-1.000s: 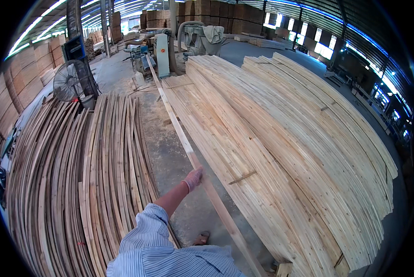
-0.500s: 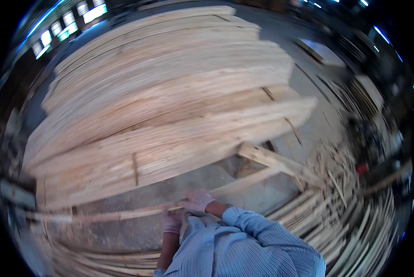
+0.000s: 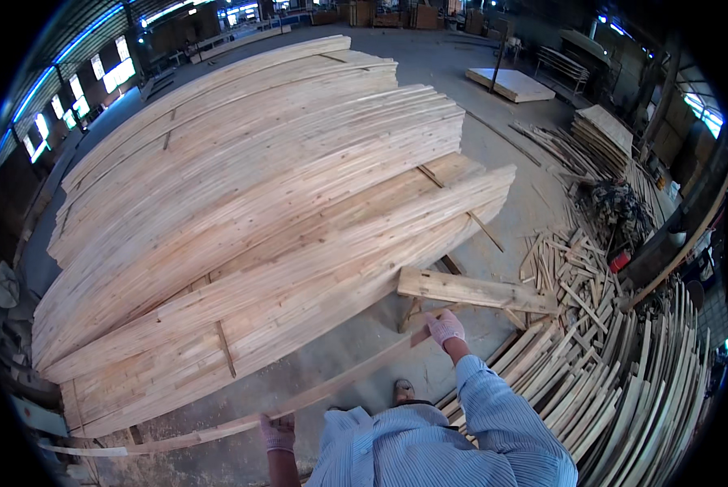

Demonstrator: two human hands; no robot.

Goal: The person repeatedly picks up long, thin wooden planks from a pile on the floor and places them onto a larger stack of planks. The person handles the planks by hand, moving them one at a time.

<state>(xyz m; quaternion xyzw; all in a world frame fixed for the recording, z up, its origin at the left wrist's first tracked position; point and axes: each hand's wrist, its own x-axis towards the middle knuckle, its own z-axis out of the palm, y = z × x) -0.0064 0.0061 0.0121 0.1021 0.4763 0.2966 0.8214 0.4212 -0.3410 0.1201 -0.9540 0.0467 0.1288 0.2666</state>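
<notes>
A long, thin wooden board (image 3: 343, 380) runs across in front of me, from the lower left up toward the wooden bench. My right hand (image 3: 446, 327), in a pale knitted glove, is closed around it near its right end. Farther left along the same board, my left hand (image 3: 278, 433) grips it, gloved alike, with its fingers partly hidden. Just beyond the board lies the large stack of pale planks (image 3: 274, 203), layered with thin cross sticks. A low wooden bench (image 3: 477, 290) stands close beyond my right hand.
Many long wood strips (image 3: 623, 398) lie in a pile at my right. Short offcuts (image 3: 571, 272) are heaped beyond them, near a dark post (image 3: 664, 231). A pale flat stack (image 3: 511, 84) lies farther off on the grey floor. My shoe (image 3: 403, 391) shows below the board.
My hands were close together on the board and are now far apart. The right hand has moved right and away from me, the left down and left. The view has shifted and sharpened.
</notes>
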